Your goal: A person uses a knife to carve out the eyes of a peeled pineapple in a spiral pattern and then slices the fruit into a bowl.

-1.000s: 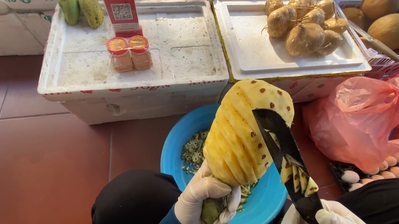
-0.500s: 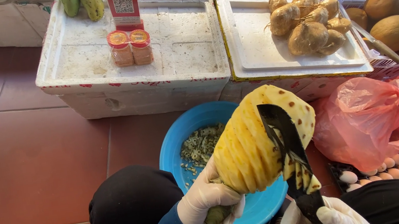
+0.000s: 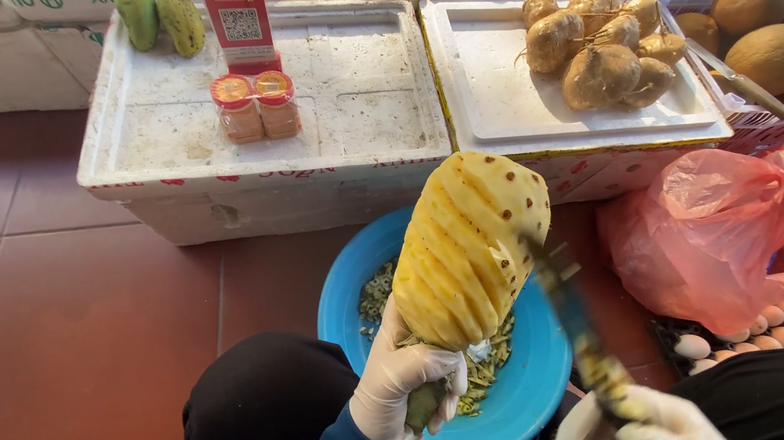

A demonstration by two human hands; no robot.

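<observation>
Pineapple [image 3: 472, 250]: peeled, yellow, dotted with brown eyes, tilted above the blue bowl [image 3: 537, 403].
Left hand [image 3: 402, 388]: white-gloved, clamped round its green stem.
Right hand [image 3: 641, 427]: gloved, closed on the knife [image 3: 575, 322], blade blurred beside the fruit.
Bowl: round plastic, holding peel scraps.
Sign [image 3: 240, 26]: red card behind two orange-lidded jars [image 3: 256, 105] on a white foam box [image 3: 153, 171].
Right: pink plastic bags [image 3: 716, 228], eggs [image 3: 760, 328].

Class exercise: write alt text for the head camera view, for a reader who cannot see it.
A gloved left hand holds a peeled pineapple by its stem over a blue bowl of peelings, while the gloved right hand holds a knife beside it, in front of white foam boxes of fruit.
</observation>
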